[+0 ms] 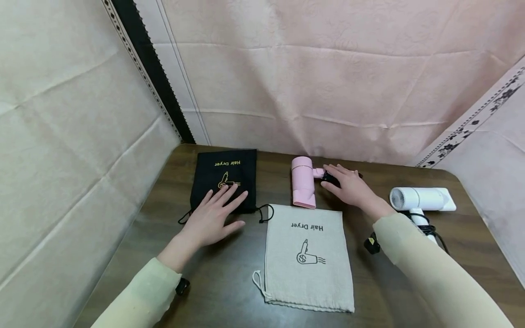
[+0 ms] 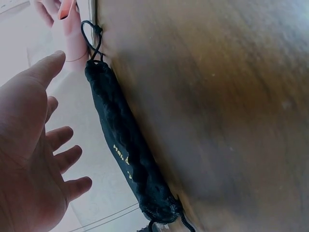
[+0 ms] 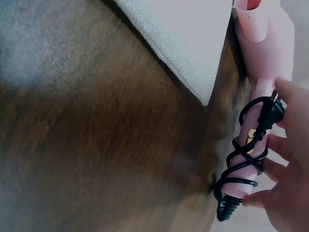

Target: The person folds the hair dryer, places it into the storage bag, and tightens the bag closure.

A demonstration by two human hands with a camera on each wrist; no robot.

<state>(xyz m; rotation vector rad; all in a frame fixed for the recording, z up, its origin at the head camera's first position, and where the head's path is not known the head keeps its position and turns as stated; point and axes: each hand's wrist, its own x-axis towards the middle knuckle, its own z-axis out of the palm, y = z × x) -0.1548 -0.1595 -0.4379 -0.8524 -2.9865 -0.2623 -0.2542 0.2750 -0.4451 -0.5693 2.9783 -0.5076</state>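
My left hand [image 1: 211, 223] is spread over the near part of a black drawstring bag [image 1: 205, 171] printed "Hair Dryer". A gap shows between these fingers and the bag [image 2: 125, 145] in the left wrist view. My right hand [image 1: 350, 187] lies at the handle of a pink hair dryer [image 1: 303, 180], fingers extended and touching it. Along that handle, the right wrist view shows a black cord [image 3: 244, 162] wound round it, with its plug [image 3: 271, 113]. Below the pink dryer, a light grey drawstring bag [image 1: 307, 282] lies flat, also printed "Hair Dryer".
A white hair dryer [image 1: 426, 199] with a black cord [image 1: 427, 229] lies at the right of the wooden table [image 1: 229, 282]. Pale cloth [image 1: 328, 82] hangs behind the table's far edge and along both sides.
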